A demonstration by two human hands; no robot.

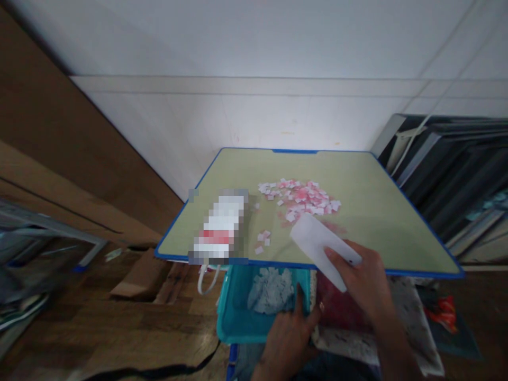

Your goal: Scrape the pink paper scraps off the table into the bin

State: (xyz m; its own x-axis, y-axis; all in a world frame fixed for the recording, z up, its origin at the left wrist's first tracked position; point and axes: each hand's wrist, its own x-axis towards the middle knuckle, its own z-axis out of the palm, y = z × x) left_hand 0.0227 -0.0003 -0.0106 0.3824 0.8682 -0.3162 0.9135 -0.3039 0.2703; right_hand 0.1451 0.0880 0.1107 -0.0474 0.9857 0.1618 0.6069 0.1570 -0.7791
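My right hand (363, 275) grips a flat white plastic scraper (317, 243), held tilted over the board's front edge. Beyond its far end, a loose pile of small pink and white square chips (309, 196) lies on a pale green board (377, 211) with a blue rim. A few more chips (263, 239) sit nearer the front edge. Below the board, my left hand (289, 336) straddles the right rim of a teal basket (228, 312), index finger inside, thumb by the outer side. Pale chips (272, 290) are heaped in the basket.
A blurred-out white and red object (220, 225) lies on the board's left, a white strap (208, 280) hanging below it. Dark folders (452, 153) stand at right. Cardboard (138, 275) rests on the wooden floor. A white wall (238, 111) rises behind the board.
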